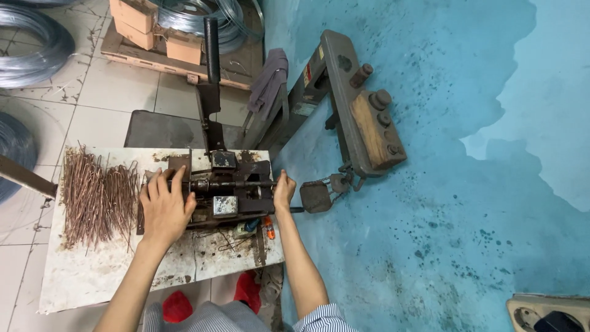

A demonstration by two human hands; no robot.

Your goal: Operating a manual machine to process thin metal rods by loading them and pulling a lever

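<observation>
My left hand (165,206) lies flat on the left end of the dark metal bending jig (224,190) in the middle of the frame, fingers (161,184) spread and loose, pressing down rather than gripping; whether there is wire under my palm I cannot tell. My right hand (284,189) is at the jig's right edge, its fingers closed around the end of the horizontal rod (236,183) that runs across the machine. The jig sits on a worn white bench (92,276), stained with rust and scratches, in the lower left of the frame.

Just left of my left hand, on the same bench, lies a pile of bent copper-coloured wire pieces (98,200), heaped roughly lengthwise. A few loose wire pieces lie in front of the jig, near a small orange-tipped tool (268,227) by my right wrist. A black upright lever handle (212,43) rises from the back of the jig toward the top of the frame.

To the right of the bench, on the blue-painted floor (461,215), stands a heavy grey metal frame with a wooden block (369,126) and round pegs on top, a dark cloth (268,77) draped on it. Coils of grey steel wire (27,46) lie at upper left on the tiled floor, and more rest on a wooden pallet (166,58) with cardboard boxes (132,15) at the top.
</observation>
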